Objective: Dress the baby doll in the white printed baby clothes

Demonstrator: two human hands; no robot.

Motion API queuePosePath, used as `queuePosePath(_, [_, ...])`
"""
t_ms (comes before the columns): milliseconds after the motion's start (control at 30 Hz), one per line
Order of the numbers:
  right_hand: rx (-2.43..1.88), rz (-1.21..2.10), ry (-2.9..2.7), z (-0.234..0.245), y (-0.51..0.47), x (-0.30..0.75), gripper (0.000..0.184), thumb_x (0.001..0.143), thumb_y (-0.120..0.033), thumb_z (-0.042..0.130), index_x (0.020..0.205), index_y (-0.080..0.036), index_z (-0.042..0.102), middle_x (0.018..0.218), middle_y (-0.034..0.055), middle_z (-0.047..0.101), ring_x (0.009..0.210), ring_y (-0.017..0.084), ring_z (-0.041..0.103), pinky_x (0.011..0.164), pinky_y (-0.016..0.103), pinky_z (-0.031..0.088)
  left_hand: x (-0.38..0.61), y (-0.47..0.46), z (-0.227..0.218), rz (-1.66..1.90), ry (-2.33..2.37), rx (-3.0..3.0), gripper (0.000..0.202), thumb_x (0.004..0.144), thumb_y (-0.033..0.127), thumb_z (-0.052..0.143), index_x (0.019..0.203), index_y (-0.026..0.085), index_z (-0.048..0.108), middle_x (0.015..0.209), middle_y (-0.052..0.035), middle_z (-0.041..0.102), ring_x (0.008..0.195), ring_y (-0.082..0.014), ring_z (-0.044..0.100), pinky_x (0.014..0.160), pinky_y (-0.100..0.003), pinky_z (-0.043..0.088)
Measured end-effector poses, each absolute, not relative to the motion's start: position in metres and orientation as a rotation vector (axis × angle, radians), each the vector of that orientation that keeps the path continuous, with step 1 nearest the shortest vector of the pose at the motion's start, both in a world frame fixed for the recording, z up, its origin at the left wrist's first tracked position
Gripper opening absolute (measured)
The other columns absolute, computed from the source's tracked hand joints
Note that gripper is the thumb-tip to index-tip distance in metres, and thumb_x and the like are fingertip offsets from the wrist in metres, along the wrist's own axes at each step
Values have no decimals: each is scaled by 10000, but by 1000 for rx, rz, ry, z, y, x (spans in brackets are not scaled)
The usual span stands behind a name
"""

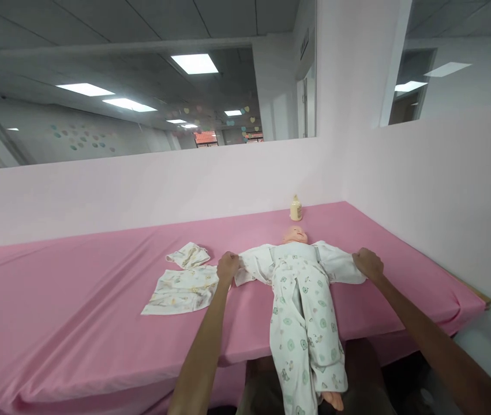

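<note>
Pink tablecloth (111, 305): wrinkled toward eight o'clock.
Baby doll (296, 235): centre, legs overhanging toward six.
White sleeves (257, 263): toward nine and three; straightening seems underway, next likely needs even pull.
Left hand (228, 267): grasping nine-o'clock end.
Right hand (368, 264): grasping three-o'clock end.

We look from 1 camera on the person's head, facing forward and down across the pink table (98, 323). We have the left hand (228, 267) near us at 7 o'clock, the right hand (368, 264) at 4 and the clothed doll (314, 305) at 5; farther off, a glass pane (141, 104) spans 11 o'clock.
</note>
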State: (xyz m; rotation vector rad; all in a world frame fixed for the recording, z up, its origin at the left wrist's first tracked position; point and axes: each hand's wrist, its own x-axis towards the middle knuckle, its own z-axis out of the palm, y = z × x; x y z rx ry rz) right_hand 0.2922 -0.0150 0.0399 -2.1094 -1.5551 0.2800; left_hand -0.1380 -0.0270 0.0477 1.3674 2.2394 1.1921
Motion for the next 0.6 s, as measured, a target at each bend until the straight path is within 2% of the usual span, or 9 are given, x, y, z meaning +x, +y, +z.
queuePosePath(67, [-2041, 130, -1663, 43, -17, 272, 186, 834, -171, 426, 753, -149, 591, 891, 154, 627, 845, 253, 588, 731, 344, 383, -137, -23, 43, 1133, 2152, 1414, 118, 791, 291, 573, 850, 190, 562, 825, -63, 646, 827, -226, 595, 686, -289, 393])
queuePosePath(167, [-1735, -82, -1936, 58, -23, 218, 243, 874, -181, 385, 915, -135, 619, 1012, 155, 635, 979, 257, 562, 863, 358, 369, -122, -16, 37, 1067, 1979, 1545, 374, 789, 461, 612, 1036, 183, 570, 873, -46, 671, 776, -181, 615, 655, -251, 413])
queuePosePath(267, [-1385, 26, -2299, 75, -24, 153, 256, 882, -246, 451, 1051, -146, 615, 1141, 128, 634, 1084, 239, 543, 951, 336, 350, -103, -11, 34, 995, 1896, 1729, 384, 781, 535, 606, 938, 184, 605, 837, -23, 653, 733, -163, 590, 623, -243, 382])
queuePosePath(367, [-1236, 67, -2629, 82, -15, 99, 312, 837, -242, 542, 1129, -151, 602, 1208, 130, 619, 1147, 254, 532, 956, 342, 367, -93, -11, 31, 944, 1923, 1899, 302, 858, 474, 520, 772, 190, 581, 737, -12, 612, 701, -166, 554, 608, -254, 332])
queuePosePath(467, [-1249, 91, -2748, 79, 0, 66, 432, 721, -200, 668, 1145, -145, 609, 1221, 156, 618, 1146, 293, 551, 948, 379, 391, -96, -13, 26, 905, 2020, 1991, 259, 920, 377, 437, 779, 194, 555, 721, -24, 606, 707, -180, 554, 621, -264, 313])
queuePosePath(600, [-1336, 108, -2831, 71, 16, 51, 658, 624, -265, 767, 1235, -134, 564, 1228, 204, 601, 1166, 352, 543, 959, 456, 400, -108, -18, 21, 773, 2153, 2056, 237, 953, 322, 404, 793, 196, 525, 733, -39, 618, 735, -194, 584, 626, -264, 310])
